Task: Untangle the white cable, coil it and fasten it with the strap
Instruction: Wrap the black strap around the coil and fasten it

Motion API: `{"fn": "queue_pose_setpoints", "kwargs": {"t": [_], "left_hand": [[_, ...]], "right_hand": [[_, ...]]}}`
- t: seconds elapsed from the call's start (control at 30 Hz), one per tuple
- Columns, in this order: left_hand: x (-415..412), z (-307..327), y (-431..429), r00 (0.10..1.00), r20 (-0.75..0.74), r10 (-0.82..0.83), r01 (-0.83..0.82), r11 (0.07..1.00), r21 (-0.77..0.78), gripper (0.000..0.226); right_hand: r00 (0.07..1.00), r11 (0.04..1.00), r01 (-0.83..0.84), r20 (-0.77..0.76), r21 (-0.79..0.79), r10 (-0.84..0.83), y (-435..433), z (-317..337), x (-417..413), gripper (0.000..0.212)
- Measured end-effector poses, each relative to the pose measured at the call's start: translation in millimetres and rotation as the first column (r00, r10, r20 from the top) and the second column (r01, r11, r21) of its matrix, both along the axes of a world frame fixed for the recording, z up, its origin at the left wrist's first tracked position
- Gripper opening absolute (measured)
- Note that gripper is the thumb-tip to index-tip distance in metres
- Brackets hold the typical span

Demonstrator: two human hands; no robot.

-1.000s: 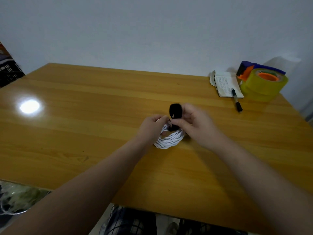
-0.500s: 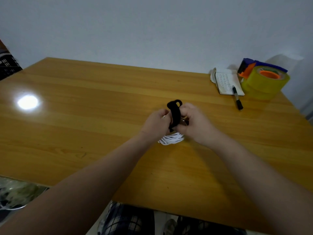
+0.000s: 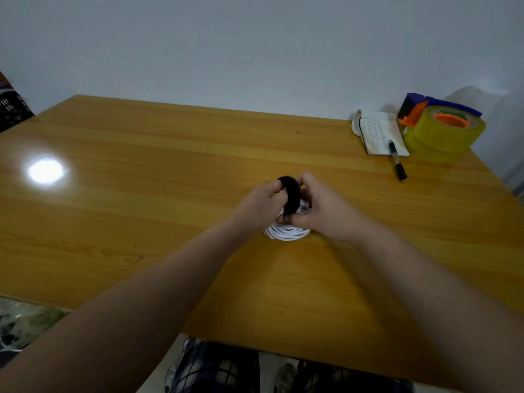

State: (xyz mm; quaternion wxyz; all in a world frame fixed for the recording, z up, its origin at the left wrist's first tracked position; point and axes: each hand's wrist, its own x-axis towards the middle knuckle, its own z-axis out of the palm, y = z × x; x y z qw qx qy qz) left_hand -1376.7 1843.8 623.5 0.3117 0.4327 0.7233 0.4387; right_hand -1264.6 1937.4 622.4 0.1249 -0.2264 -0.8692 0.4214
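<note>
A: The left hand (image 3: 259, 204) was pinched on the far end of the black fabric strap (image 3: 290, 195), and the right hand (image 3: 321, 211) was closed on its near end, thumb pressed beside the bundle.

B: What had changed in the last second?

A: A second earlier the strap stood up as a short loop above the right hand's fingers; half a second later it was pulled out long between both hands. Now it arched over the coiled white cable (image 3: 286, 232), drawn down across the windings.

B: So the coiling was done?

A: It looked so. The cable sat in a tidy ring, and I judged the fastening to be underway, not finished; whether the strap was closed I couldn't tell.

B: And where was the coil?

A: On the glossy yellow wooden table (image 3: 170, 171), directly under and between both hands, its near arc showing below the thumbs. Well apart, at the far right corner, lay a small white notebook (image 3: 381, 134), a black marker pen (image 3: 397, 163) and a yellow tape roll in a dispenser (image 3: 443, 131).
</note>
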Motion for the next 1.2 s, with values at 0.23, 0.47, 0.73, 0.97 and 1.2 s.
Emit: {"fn": "queue_pose_setpoints", "kwargs": {"t": [0.23, 0.47, 0.73, 0.97, 1.2], "left_hand": [[-5.3, 4.4, 6.4, 0.988, -0.149, -0.035, 0.014, 0.990, -0.139, 0.032], [1.0, -4.8, 5.9, 0.992, -0.093, 0.081, -0.084, 0.996, -0.031, 0.029], [-5.7, -9.9, -0.5, 0.994, -0.035, 0.100, -0.099, 0.994, 0.040, 0.030], [-1.8, -12.7, -11.2, 0.998, -0.049, -0.043, 0.047, 0.995, 0.093, 0.030], [-14.1, -5.1, -3.0, 0.958, -0.264, -0.114, 0.132, 0.990, 0.053, 0.028]], "right_hand": [[0.990, 0.990, 0.115, -0.088, 0.085, -0.107, -5.5, -9.2, 0.1, 0.044], [0.983, 0.980, 0.164, -0.104, 0.116, -0.153, -5.5, -12.7, 0.9, 0.044], [0.971, 0.957, 0.015, -0.225, -0.291, -0.084, 3.2, -18.9, 8.8, 0.027], [0.911, 0.925, 0.146, -0.318, -0.350, -0.264, -5.0, -27.5, 2.2, 0.024], [0.949, 0.990, 0.140, -0.286, 0.002, -0.134, -0.1, -17.9, -0.5, 0.032]]}}
